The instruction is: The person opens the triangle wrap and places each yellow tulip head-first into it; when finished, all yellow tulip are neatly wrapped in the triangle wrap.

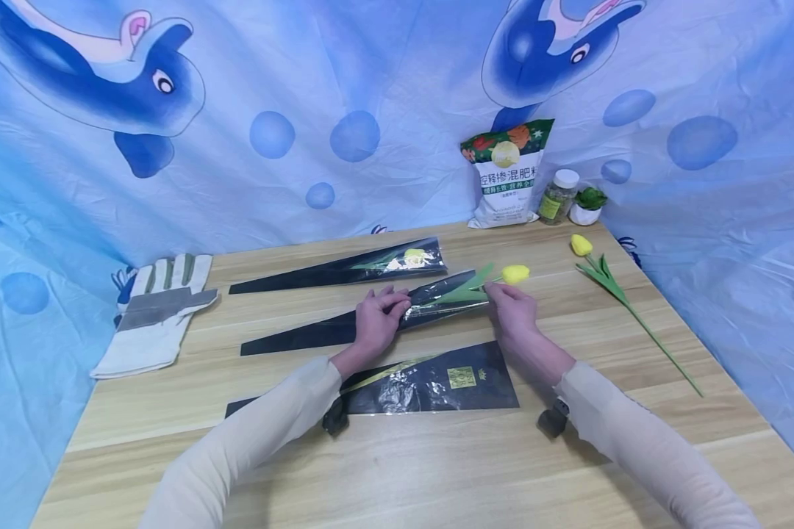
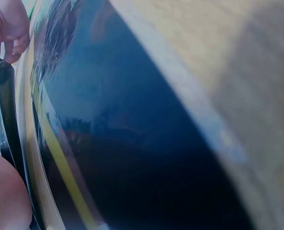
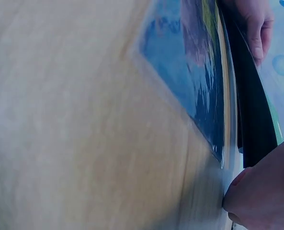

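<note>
A yellow tulip (image 1: 515,275) lies partly inside a black, clear-fronted flower sleeve (image 1: 298,338) at mid-table, its bloom and leaf tips out past the wide mouth. My left hand (image 1: 378,322) pinches the sleeve's side about halfway along, thumb against fingers. At the mouth, just below the bloom, my right hand (image 1: 514,312) grips the sleeve's edge; its fingertips are partly hidden. In the right wrist view, the sleeve's dark back (image 3: 252,105) runs up from the right hand to the left. The tulip's stem is mostly hidden inside.
Behind lies a sleeve (image 1: 304,277) with a tulip inside; in front, a flat sleeve (image 1: 430,386) with a gold label. A loose tulip (image 1: 625,301) lies right, work gloves (image 1: 155,312) left. A fertilizer bag (image 1: 506,180), jar (image 1: 557,198) and potted succulent (image 1: 587,206) stand at the back.
</note>
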Demonstrator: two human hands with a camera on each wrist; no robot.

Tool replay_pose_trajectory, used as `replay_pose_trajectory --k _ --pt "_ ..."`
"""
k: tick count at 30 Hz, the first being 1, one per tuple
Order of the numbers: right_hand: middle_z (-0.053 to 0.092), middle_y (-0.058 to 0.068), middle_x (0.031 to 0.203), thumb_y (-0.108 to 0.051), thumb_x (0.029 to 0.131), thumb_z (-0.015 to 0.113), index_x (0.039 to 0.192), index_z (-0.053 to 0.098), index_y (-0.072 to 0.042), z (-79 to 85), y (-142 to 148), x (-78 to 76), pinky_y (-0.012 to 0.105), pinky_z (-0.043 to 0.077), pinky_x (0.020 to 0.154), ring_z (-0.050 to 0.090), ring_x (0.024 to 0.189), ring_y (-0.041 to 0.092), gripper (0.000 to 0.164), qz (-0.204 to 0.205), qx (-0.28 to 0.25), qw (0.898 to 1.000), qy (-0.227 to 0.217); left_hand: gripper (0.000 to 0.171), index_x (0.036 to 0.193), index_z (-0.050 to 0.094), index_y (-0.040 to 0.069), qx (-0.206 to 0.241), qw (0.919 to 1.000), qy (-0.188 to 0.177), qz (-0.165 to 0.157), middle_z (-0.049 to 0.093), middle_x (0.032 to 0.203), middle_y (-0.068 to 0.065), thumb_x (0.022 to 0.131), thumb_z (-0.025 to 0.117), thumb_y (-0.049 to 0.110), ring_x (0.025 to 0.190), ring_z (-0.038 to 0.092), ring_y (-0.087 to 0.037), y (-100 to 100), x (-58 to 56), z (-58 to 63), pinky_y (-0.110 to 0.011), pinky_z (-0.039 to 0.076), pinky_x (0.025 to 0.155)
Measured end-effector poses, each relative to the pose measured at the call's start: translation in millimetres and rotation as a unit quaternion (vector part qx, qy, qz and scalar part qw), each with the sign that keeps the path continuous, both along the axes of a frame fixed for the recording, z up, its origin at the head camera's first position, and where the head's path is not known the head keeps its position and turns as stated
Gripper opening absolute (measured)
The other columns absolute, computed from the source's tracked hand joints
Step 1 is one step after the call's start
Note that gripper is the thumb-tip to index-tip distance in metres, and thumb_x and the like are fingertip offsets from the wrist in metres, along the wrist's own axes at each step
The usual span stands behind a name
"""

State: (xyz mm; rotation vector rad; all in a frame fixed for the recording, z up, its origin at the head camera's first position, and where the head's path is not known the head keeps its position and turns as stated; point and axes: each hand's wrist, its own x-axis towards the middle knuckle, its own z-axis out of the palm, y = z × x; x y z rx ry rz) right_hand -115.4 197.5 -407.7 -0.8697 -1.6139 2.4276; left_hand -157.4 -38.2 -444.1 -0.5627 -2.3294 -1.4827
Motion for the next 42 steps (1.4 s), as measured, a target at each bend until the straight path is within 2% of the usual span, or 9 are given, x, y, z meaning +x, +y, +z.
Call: replay_pose_trajectory --k 6,11,16,21,24,27,31,34,42 --pt "0.059 -0.005 0.08 -0.019 0.096 0.069 0.105 0.07 -0.008 -1.6 5 -1.0 0.021 0.045 0.061 0.048 0.064 0.009 0.015 0.022 -0.006 1.0 0.0 0.009 0.092 0.078 -0.001 -0.004 1.0 0.001 0.007 0.074 0.101 -0.015 0.083 0.079 0.001 0.115 0.062 -0.041 1 0.2 0.6 -0.06 0.029 0.113" --pt "0.067 0.003 0.106 -0.046 0.104 0.048 0.112 0.063 -0.005 0.1 12 -0.6 0.026 0.049 0.071 0.057 0.083 0.015 0.044 0.056 -0.003 0.998 0.009 0.009 0.093 0.079 0.0 -0.006 0.9999 -0.013 0.006 0.074 0.103 -0.013 0.084 0.079 0.002 0.117 0.062 -0.039 0 0.4 1.7 -0.057 0.027 0.115" --pt "0.057 0.015 0.132 -0.069 0.099 0.029 0.108 0.064 -0.004 5.4 17 0.2 0.033 0.047 0.086 0.054 0.114 0.024 0.075 0.084 -0.03 0.996 -0.005 0.008 0.093 0.079 0.001 -0.009 0.9998 -0.02 0.005 0.074 0.104 -0.013 0.085 0.078 0.003 0.118 0.061 -0.037 -1 0.3 0.2 -0.056 0.027 0.115" --pt "0.044 0.02 0.15 -0.072 0.098 0.019 0.1 0.065 -0.005 9.4 23 -0.5 0.036 0.047 0.09 0.046 0.13 0.031 0.081 0.099 -0.058 0.993 -0.015 0.009 0.093 0.078 0.0 -0.005 0.9999 -0.012 -0.001 0.074 0.104 -0.013 0.085 0.079 0.003 0.118 0.061 -0.038 -1 0.2 -0.9 -0.057 0.028 0.114" --pt "0.043 0.022 0.15 -0.068 0.1 0.018 0.096 0.066 -0.007 9.1 25 -1.4 0.034 0.048 0.085 0.048 0.128 0.031 0.078 0.102 -0.057 0.993 -0.016 0.009 0.093 0.078 -0.001 0.0 0.9999 -0.012 -0.003 0.074 0.104 -0.014 0.085 0.079 0.003 0.117 0.061 -0.039 -1 0.2 -1.3 -0.057 0.027 0.115" --pt "0.053 0.021 0.141 -0.063 0.102 0.02 0.097 0.069 -0.007 7.6 25 -2.1 0.034 0.051 0.08 0.057 0.117 0.029 0.075 0.093 -0.047 0.994 -0.021 0.009 0.092 0.078 -0.001 0.001 0.9999 -0.014 -0.004 0.074 0.104 -0.014 0.084 0.079 0.002 0.117 0.061 -0.039 -1 0.5 -1.2 -0.056 0.027 0.115" --pt "0.07 0.013 0.114 -0.062 0.102 0.023 0.111 0.068 -0.003 7.4 27 -2.2 0.033 0.051 0.073 0.064 0.095 0.025 0.075 0.09 -0.043 0.994 -0.031 0.009 0.092 0.078 -0.002 0.004 0.9999 -0.011 -0.007 0.073 0.104 -0.015 0.084 0.079 0.001 0.117 0.061 -0.041 -1 1.0 -0.5 -0.057 0.027 0.115" --pt "0.071 0.008 0.101 -0.062 0.102 0.022 0.124 0.062 0.001 7.5 28 -1.7 0.031 0.049 0.067 0.063 0.085 0.024 0.078 0.102 -0.042 0.993 -0.037 0.009 0.092 0.078 -0.002 0.006 0.9999 -0.007 -0.009 0.073 0.104 -0.016 0.084 0.079 0.001 0.116 0.061 -0.042 -1 1.5 -0.1 -0.058 0.027 0.114" --pt "0.071 0.002 0.102 -0.058 0.103 0.026 0.124 0.061 -0.001 7.9 25 -0.1 0.026 0.044 0.058 0.058 0.075 0.019 0.07 0.114 -0.019 0.993 -0.033 0.008 0.092 0.078 -0.002 0.004 1.0 0.002 -0.007 0.073 0.103 -0.016 0.085 0.078 0.001 0.116 0.061 -0.042 0 1.6 2.4 -0.06 0.028 0.113"
